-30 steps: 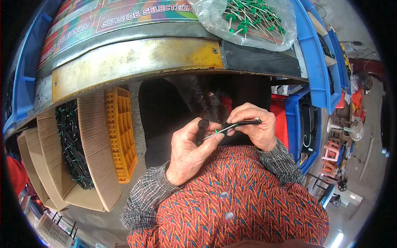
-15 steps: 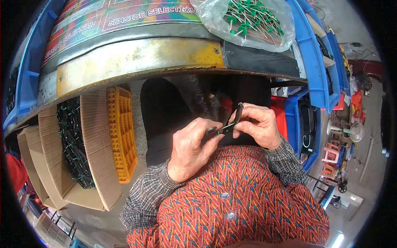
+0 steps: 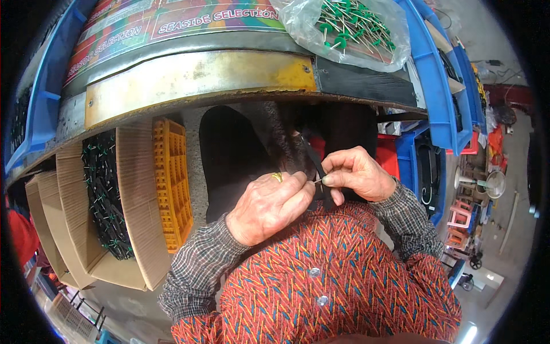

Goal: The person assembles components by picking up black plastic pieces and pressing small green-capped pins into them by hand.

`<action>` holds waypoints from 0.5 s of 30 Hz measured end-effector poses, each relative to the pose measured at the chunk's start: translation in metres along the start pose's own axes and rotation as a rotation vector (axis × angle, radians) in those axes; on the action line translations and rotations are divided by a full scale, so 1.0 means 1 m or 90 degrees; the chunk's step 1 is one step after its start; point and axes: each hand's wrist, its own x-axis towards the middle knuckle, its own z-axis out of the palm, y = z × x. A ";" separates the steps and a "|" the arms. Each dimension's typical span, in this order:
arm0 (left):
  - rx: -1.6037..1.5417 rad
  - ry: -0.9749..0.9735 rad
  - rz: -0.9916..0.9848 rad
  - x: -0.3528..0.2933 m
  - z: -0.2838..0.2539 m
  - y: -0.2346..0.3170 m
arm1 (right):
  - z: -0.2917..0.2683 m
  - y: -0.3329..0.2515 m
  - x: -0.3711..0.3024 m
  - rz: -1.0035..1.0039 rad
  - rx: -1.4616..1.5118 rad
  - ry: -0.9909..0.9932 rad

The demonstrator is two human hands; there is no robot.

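Close in front of my body, both hands meet over my lap. My left hand, with a yellow ring on one finger, is closed with its fingertips pressed together around one end of a thin metal pin. Facing it, my right hand pinches a dark, narrow black strap at the pin's other end. The strap runs above and below the fingertips. Fingers cover the pin's ends, so I cannot tell whether it passes through the strap.
Ahead is a workbench with a metal edge strip. On it lies a clear plastic bag of green-headed pins. At left stand a cardboard box of black pieces with green pins and a yellow crate. Blue bins flank the right.
My left hand has turned over, its back now facing up and the ring showing. The black strap has shifted to hang between the hands, and the pin's green part is hidden now.
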 end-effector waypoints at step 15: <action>-0.024 0.041 -0.024 -0.008 0.014 0.003 | -0.001 0.005 0.004 -0.005 0.115 -0.012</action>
